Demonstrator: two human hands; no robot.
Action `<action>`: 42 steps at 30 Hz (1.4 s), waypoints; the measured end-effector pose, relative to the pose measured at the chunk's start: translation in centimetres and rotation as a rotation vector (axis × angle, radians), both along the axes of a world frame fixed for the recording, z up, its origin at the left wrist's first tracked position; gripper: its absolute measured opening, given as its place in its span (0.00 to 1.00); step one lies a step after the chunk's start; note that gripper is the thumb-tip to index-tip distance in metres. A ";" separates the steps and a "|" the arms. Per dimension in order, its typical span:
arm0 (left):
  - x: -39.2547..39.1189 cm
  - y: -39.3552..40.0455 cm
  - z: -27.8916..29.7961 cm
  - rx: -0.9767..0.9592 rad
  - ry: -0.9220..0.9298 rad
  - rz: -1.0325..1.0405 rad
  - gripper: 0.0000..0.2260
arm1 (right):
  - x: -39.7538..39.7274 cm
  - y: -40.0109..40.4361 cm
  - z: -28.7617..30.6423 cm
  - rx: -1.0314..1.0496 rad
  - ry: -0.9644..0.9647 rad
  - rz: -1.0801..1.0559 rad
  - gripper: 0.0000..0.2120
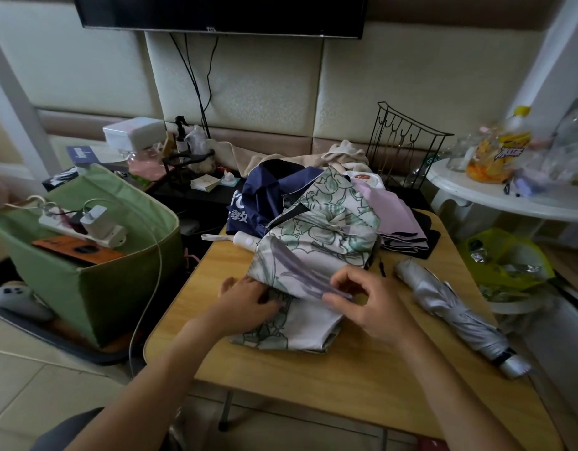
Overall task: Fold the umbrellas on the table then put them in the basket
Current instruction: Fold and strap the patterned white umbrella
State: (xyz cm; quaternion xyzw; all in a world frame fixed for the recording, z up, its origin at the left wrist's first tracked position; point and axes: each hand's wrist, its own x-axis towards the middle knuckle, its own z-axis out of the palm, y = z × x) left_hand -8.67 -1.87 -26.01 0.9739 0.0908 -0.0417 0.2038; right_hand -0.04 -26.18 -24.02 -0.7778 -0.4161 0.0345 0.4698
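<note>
Left hand point(248, 296) presses flat on the floral umbrella point(308, 255) mid-bench point(346, 379), right hand point(362, 297) pinches a canopy pleat, and if that slick fabric slips the folds could spring loose, with the green basket point(95, 271) waiting at left.

Both hands point(248, 297) point(365, 304) fold floral umbrella point(316, 229) on table point(346, 379).

The left hand's fingers point(264, 296) slip under the floral umbrella point(313, 242), their tips hidden. The navy umbrella point(264, 193) lies partly buried beneath it. On the far right, the yellow bottle point(502, 148) is blurred.
</note>
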 end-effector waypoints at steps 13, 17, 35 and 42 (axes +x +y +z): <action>0.6 1.6 2.9 -1.020 -0.204 0.322 0.17 | -1.7 0.1 -0.3 -0.232 0.028 0.208 0.06; 1.5 2.4 1.1 -0.958 -0.196 0.369 0.08 | -1.7 0.0 -0.3 -0.254 -0.001 0.194 0.05; 1.2 3.0 0.6 -0.805 -0.041 0.482 0.10 | -1.6 -0.5 -0.8 -0.269 -0.005 0.207 0.10; -1.1 0.3 1.9 -0.167 -0.696 0.307 0.11 | -2.0 -0.3 -0.7 -0.129 -0.104 0.018 0.07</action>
